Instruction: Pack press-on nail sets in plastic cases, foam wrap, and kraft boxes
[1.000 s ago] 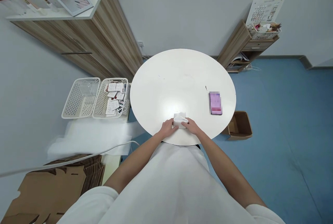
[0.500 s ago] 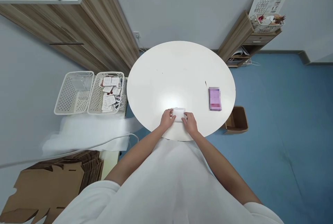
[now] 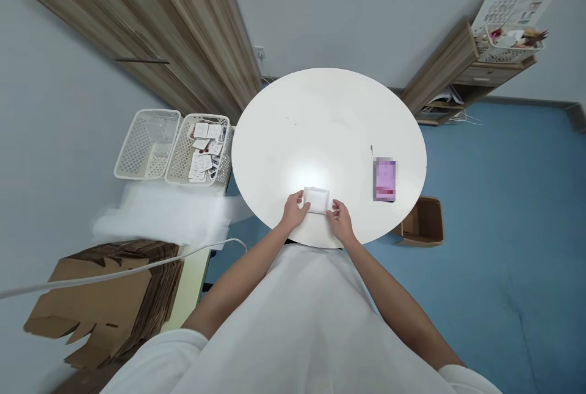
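A small white folded pad (image 3: 317, 199) lies flat near the front edge of the round white table (image 3: 329, 119). My left hand (image 3: 293, 211) grips its left side with curled fingers. My right hand (image 3: 340, 218) sits just off the pad's lower right corner, fingers curled, touching or nearly touching it; what it holds, if anything, I cannot make out.
A purple phone-sized item (image 3: 384, 179) lies on the table's right side. Two white mesh baskets (image 3: 151, 151), one (image 3: 201, 149) holding small cards, stand at the left beside white foam sheet (image 3: 160, 223) and flat cardboard (image 3: 105, 302). An open cardboard box (image 3: 423, 222) sits on the blue floor.
The white pad went from bunched up between both hands to lying flat on the table. My right hand has drawn back slightly from it. The camera shifted.
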### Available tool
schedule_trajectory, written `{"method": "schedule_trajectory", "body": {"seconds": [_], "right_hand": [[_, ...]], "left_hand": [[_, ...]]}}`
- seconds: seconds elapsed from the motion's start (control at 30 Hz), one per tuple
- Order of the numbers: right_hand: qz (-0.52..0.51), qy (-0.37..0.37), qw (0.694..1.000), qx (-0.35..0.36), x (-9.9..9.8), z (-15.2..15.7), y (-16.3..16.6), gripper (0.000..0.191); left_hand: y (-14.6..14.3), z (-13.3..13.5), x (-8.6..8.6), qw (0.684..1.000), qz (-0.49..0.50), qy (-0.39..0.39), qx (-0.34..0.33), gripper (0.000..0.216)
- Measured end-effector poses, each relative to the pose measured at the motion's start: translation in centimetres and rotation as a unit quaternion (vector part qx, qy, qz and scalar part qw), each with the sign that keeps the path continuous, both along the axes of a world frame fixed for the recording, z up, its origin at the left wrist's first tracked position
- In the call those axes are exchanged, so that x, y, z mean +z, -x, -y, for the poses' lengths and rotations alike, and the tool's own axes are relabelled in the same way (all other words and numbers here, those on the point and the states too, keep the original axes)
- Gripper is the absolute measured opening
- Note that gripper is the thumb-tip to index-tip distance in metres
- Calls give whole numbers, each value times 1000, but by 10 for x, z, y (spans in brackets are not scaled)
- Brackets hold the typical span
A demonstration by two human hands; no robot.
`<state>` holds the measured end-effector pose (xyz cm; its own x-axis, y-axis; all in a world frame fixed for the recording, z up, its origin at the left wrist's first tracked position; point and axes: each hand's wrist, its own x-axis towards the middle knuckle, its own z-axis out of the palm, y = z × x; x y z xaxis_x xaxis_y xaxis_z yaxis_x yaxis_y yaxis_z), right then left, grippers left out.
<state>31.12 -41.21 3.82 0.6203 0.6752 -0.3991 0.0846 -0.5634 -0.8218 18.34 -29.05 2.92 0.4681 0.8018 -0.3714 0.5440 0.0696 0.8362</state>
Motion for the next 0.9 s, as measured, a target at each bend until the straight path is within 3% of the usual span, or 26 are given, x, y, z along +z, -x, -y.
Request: {"method": "schedule_trajectory", "body": {"seconds": [0.23, 0.4, 0.6, 0.9], "right_hand": [[-168, 13, 985, -44, -1, 28, -10, 49], [-193, 6, 981, -21, -6, 24, -14, 52], [-104, 29, 993, 40, -4, -3, -25, 57], [-77, 29, 995, 59, -16, -30, -21, 46]], "left_hand": [[16, 13, 5, 989, -50, 107, 94, 49], [8, 13, 3, 984, -56, 105, 133, 49], [-4, 7, 4, 985, -96, 66, 127, 49], [-8, 5, -4, 997, -67, 10, 33, 41]]}}
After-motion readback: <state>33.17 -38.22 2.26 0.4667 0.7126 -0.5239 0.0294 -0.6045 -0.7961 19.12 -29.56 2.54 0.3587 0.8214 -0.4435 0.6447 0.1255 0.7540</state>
